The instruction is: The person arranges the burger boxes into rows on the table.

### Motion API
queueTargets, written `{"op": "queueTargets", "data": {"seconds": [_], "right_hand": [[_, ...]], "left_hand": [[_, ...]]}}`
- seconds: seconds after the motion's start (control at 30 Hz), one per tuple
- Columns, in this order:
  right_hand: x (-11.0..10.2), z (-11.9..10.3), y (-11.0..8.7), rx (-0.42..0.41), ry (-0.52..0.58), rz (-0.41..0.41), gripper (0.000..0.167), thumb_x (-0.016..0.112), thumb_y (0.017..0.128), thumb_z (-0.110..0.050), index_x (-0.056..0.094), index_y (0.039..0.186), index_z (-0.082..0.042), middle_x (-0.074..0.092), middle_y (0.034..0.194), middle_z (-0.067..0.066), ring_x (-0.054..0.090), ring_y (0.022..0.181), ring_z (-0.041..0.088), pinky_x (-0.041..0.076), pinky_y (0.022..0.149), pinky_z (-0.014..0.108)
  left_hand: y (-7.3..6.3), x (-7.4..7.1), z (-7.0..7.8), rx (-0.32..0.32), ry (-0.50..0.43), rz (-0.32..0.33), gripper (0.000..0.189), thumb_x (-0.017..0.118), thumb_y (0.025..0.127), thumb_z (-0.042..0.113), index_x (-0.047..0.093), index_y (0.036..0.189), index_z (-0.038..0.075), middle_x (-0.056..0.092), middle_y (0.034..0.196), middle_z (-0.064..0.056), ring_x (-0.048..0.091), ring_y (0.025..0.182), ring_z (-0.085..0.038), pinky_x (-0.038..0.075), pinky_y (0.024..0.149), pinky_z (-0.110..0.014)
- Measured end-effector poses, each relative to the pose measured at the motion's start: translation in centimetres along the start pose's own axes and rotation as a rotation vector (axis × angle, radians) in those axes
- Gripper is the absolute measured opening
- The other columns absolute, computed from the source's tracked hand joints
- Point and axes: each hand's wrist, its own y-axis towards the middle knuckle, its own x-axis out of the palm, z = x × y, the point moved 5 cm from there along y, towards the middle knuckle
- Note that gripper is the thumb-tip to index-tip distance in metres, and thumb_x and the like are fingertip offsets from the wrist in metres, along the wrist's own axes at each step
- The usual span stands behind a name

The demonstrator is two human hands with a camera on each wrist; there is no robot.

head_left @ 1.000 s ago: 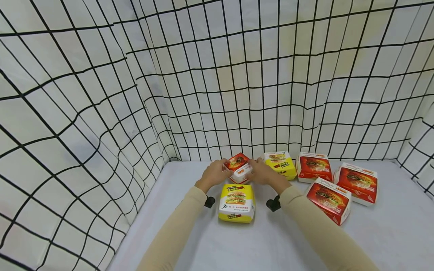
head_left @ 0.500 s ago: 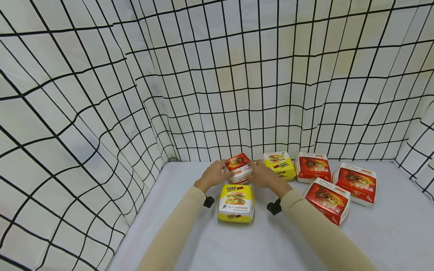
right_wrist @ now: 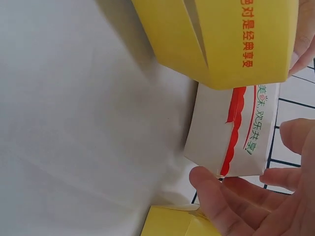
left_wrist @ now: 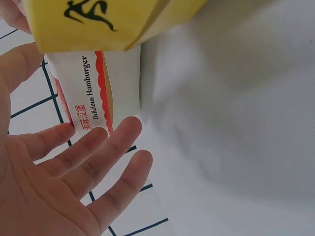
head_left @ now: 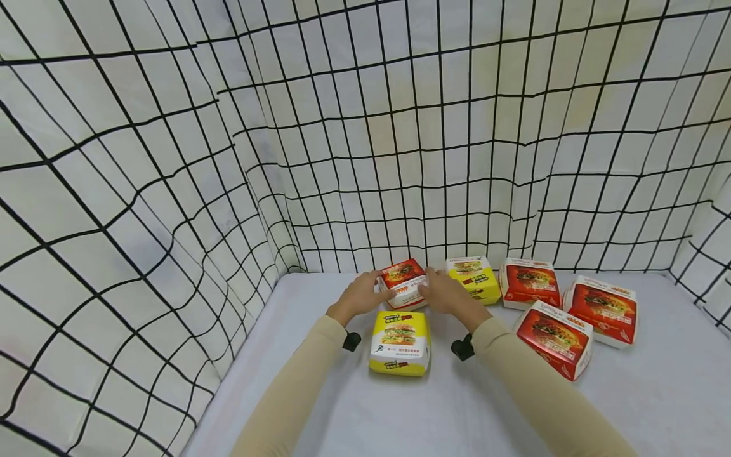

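Between the two hands, a red-and-white hamburger box [head_left: 407, 291] sits near the back of the table, turned slightly askew. My left hand [head_left: 358, 296] touches its left side with fairly straight, spread fingers; the left wrist view shows those fingertips along the end of the hamburger box [left_wrist: 88, 93]. On the opposite side, my right hand [head_left: 449, 294] has loosely bent fingertips against the end of the hamburger box [right_wrist: 211, 132]. A yellow-and-white hamburger box [head_left: 400, 343] lies just in front, between the wrists, and covers part of the red-and-white one in both wrist views.
Another yellow hamburger box [head_left: 473, 279] stands right beside the right hand. Farther right are three red hamburger boxes, the nearest red box [head_left: 554, 336] close to the right forearm. A black grid net [head_left: 400, 190] over white cloth rises behind the white table [head_left: 445, 412].
The red-and-white box has turned a little between the hands, so its front edge lies closer to parallel with the table's back edge. Both hands stay at its sides; the other boxes keep their places.
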Motion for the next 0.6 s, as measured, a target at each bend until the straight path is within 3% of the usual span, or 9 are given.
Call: {"op": "queueTargets", "data": {"seconds": [0.23, 0.4, 0.6], "right_hand": [[0.44, 0.35, 0.13, -0.025, -0.054, -0.002, 0.065, 0.048, 0.108, -0.039, 0.03, 0.158, -0.001, 0.04, 0.159, 0.025, 0.054, 0.131, 0.038, 0.047, 0.108, 0.055], [0.23, 0.2, -0.16, -0.049, -0.065, 0.017, 0.064, 0.051, 0.107, -0.035, 0.031, 0.156, 0.001, 0.045, 0.155, 0.024, 0.058, 0.117, 0.032, 0.05, 0.102, 0.051], [0.15, 0.24, -0.4, -0.051, -0.068, 0.02, 0.064, 0.051, 0.107, -0.033, 0.031, 0.156, 0.002, 0.045, 0.155, 0.024, 0.058, 0.119, 0.033, 0.051, 0.102, 0.05]], "left_hand": [[-0.06, 0.31, 0.04, -0.002, -0.026, -0.022, 0.074, 0.066, 0.097, 0.047, 0.042, 0.155, 0.008, 0.057, 0.146, -0.015, 0.055, 0.135, -0.032, 0.047, 0.109, -0.052], [0.1, 0.31, 0.06, 0.018, -0.023, -0.022, 0.07, 0.066, 0.099, 0.043, 0.044, 0.154, 0.007, 0.061, 0.137, -0.014, 0.059, 0.12, -0.028, 0.051, 0.1, -0.047], [0.31, 0.08, 0.35, 0.06, 0.015, -0.014, 0.064, 0.063, 0.101, 0.039, 0.045, 0.153, 0.007, 0.066, 0.131, -0.012, 0.06, 0.11, -0.025, 0.052, 0.093, -0.042]]}}
